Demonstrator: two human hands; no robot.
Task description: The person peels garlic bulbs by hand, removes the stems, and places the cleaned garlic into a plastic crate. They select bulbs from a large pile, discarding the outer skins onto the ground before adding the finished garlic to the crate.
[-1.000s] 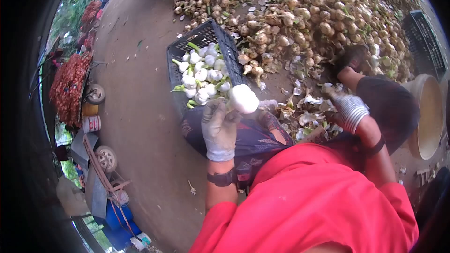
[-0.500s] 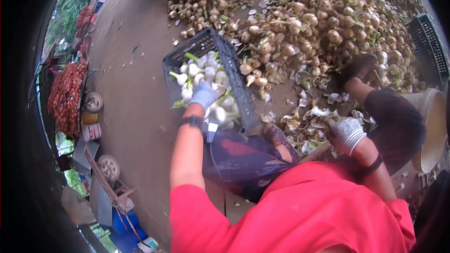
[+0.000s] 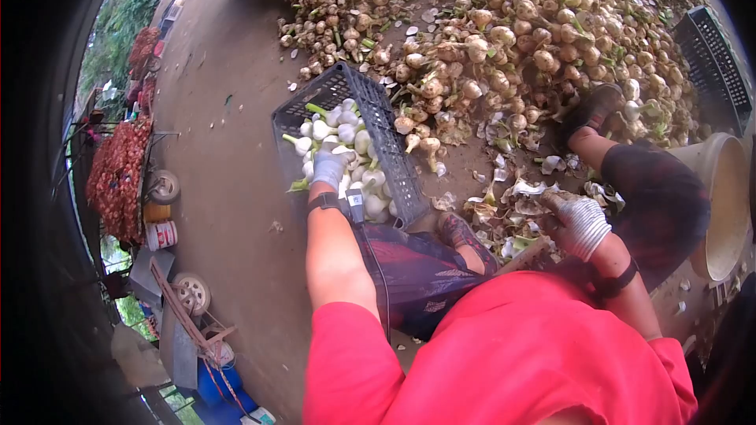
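My left hand (image 3: 328, 165), gloved, lies on the peeled white garlic bulbs (image 3: 346, 138) in the black crate (image 3: 391, 149); whether its fingers are spread or curled around a bulb I cannot tell. The crate sits just ahead of my left knee, its long axis running away from me and slightly left, so the left hand is far nearer to it. My right hand (image 3: 581, 220), also gloved, hangs loosely curled over the peelings (image 3: 512, 197) on the right, holding nothing I can make out. Beyond lies the big heap of unpeeled garlic (image 3: 512, 39), with my right foot (image 3: 592, 106) at its edge and a pale bucket (image 3: 720, 205) at far right.
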